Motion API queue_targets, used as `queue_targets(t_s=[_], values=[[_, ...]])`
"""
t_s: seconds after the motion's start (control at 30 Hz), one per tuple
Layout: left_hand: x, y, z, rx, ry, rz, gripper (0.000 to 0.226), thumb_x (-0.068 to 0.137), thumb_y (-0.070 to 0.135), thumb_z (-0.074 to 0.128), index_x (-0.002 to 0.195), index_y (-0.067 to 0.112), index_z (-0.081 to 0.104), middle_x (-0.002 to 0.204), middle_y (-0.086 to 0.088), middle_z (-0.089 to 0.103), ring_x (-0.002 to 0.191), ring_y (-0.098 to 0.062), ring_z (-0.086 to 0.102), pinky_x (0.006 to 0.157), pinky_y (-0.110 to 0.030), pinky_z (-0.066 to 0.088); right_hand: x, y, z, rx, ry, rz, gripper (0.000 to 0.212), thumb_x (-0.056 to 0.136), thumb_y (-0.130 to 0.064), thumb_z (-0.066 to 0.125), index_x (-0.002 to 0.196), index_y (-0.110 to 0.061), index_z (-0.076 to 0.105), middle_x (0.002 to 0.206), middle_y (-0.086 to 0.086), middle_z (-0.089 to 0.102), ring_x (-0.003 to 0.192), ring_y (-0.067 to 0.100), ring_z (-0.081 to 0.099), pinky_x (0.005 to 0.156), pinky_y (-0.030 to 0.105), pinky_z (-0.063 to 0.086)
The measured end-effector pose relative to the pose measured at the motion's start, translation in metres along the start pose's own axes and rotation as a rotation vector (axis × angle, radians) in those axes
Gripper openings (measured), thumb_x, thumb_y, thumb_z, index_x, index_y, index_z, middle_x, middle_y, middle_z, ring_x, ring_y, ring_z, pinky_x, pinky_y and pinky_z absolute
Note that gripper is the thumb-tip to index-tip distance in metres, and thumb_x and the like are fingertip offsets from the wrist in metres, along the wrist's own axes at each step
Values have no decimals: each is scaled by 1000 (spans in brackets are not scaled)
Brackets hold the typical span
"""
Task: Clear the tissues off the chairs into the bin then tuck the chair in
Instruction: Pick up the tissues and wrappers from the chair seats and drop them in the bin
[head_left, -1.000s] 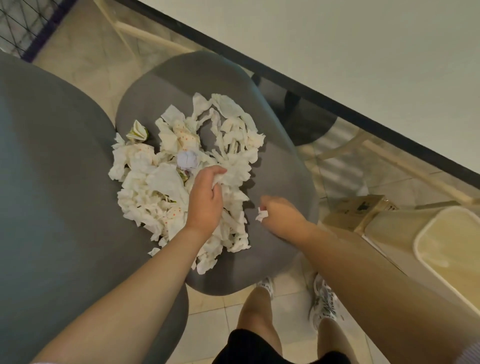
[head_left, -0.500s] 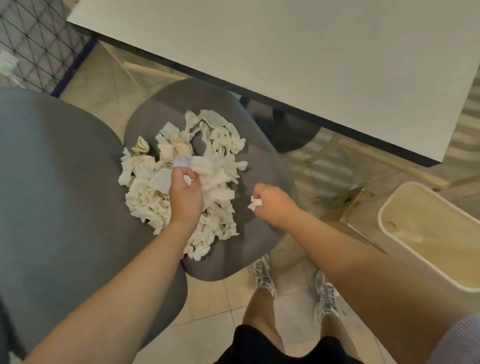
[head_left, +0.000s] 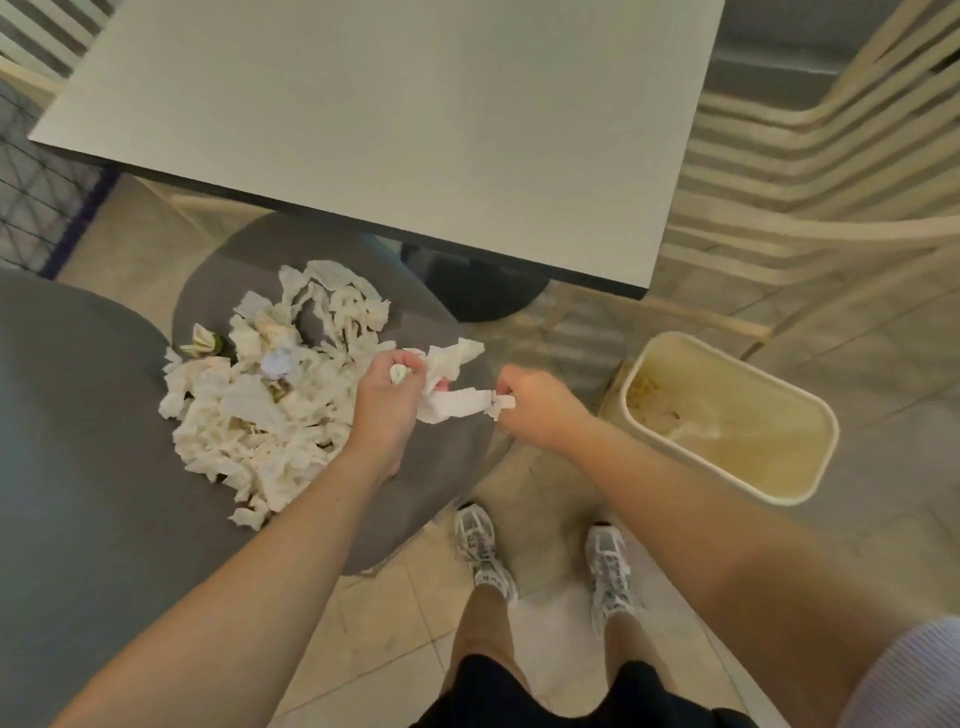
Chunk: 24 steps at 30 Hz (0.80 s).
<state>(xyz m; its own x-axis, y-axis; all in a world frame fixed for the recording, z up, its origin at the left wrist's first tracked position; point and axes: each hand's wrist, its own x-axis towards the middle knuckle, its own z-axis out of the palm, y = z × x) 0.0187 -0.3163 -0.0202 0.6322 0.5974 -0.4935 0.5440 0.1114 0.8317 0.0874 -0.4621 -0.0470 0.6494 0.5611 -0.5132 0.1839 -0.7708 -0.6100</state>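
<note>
Shoes (head_left: 545, 558): at 6 o'clock, on the tiled floor; the person stands beside the chair, bin within reach.
Left hand (head_left: 387, 402): just left of centre; fingers clenched round a wad of tissue (head_left: 447, 364) lifted off the seat; judged a handful gathered for the bin.
Right hand (head_left: 535, 405): just right of centre; fingers pinching a small scrap (head_left: 501, 402), whose end touches the strip hanging from the left hand; it is the hand nearer the bin.
Chair (head_left: 447, 467): grey seat at 9 o'clock, partly under the table; not yet tucked in.
Tissues (head_left: 260, 405): most lie heaped on the seat at 9 to 10 o'clock; clearing is judged barely begun.
Bin (head_left: 810, 467): at 3 o'clock on the floor, open-topped; a few scraps inside; placed close for short drops.
Table (head_left: 395, 114): at 12 o'clock; pale top, dark edge.
</note>
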Motion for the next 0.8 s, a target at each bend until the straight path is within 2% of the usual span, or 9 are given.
queue_targets(t_s=[0.13,0.2,0.27,0.37,0.43,0.53,0.6,0.73,0.8], values=[[-24,5,63,54,-144,23,12,94,18,51,104,20,45,101,-3,55,83,-10,56,65,-19,45,-24,39,-27,9,47,28,19,88,-16,53,107,-10,53,106,9,60,83,19,48,68,28,37],[-34,3,94,79,-267,18,34,87,17,63,109,18,38,99,0,52,81,-8,56,62,-19,49,-38,63,-39,26,77,63,19,87,-15,54,105,-10,52,105,11,60,84,22,52,67,29,38],[-42,-1,123,178,-379,37,46,78,6,71,105,20,36,97,0,50,81,-9,54,63,-21,50,-50,89,-48,52,110,111,17,87,-17,52,101,-8,52,101,12,61,84,26,55,65,30,38],[-48,-5,166,248,-417,59,35,83,8,66,99,26,42,96,4,52,83,-9,53,65,-22,46,-65,129,-59,72,173,185,12,86,-21,52,92,-11,52,96,13,62,87,30,57,62,31,37],[-49,-10,196,276,-402,94,24,89,11,58,105,23,45,95,7,54,83,-5,54,65,-19,45,-76,157,-66,65,207,240,18,87,-20,51,101,-9,53,102,15,60,99,31,53,69,33,41],[-52,-17,232,284,-460,81,17,92,10,52,97,26,47,94,5,57,81,-8,57,68,-26,52,-89,194,-73,58,260,318,26,90,-13,49,115,-9,52,110,16,57,117,29,42,88,40,45],[-54,-22,251,391,-503,136,16,95,8,43,95,24,43,90,4,55,77,-9,55,62,-22,49,-93,214,-75,40,277,358,25,90,-8,47,115,-9,52,112,15,57,118,28,38,89,38,42],[-52,-34,282,778,-457,401,15,91,13,46,104,22,45,101,0,49,92,-19,47,80,-34,44,-97,245,-76,6,311,397,22,91,-5,46,112,-6,52,114,13,55,110,28,40,86,35,38],[-48,-39,293,866,-512,402,25,88,18,56,112,18,47,111,-5,43,101,-20,42,89,-35,41,-97,254,-76,1,321,416,22,92,-6,45,113,-5,51,115,14,55,112,29,40,86,36,39]])
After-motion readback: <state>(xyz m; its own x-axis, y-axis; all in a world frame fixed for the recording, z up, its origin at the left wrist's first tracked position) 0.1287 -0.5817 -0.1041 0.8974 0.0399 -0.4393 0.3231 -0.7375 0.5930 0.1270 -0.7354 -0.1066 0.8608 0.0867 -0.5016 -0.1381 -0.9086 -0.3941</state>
